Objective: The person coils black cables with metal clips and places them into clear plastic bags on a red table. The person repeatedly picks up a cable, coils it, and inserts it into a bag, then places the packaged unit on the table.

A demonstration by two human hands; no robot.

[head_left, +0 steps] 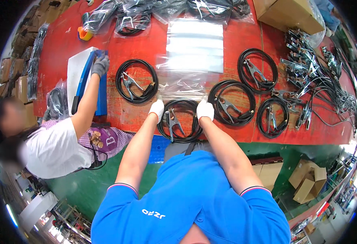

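Note:
White gloves cover both my hands. My left hand [157, 107] and my right hand [205, 110] are closed at the near corners of a clear plastic bag [182, 86], its near edge stretched between them. Right below that edge lies a coil of black cable [181, 139] with a metal clamp [173, 122], at the table's front edge. The coil sits between my wrists; whether my fingers also touch it I cannot tell. Beyond, more flat clear bags [194, 44] are stacked. Another coiled cable with clamp [129, 83] lies to the left, and several more [227, 107] to the right.
Loose clamps with cables [304, 65] pile up on the right of the red table [146, 44]. Bagged coils [133, 24] and a cardboard box [288, 16] line the far side. At left, a co-worker's gloved hand [100, 66] rests on a blue-and-white device [101, 95].

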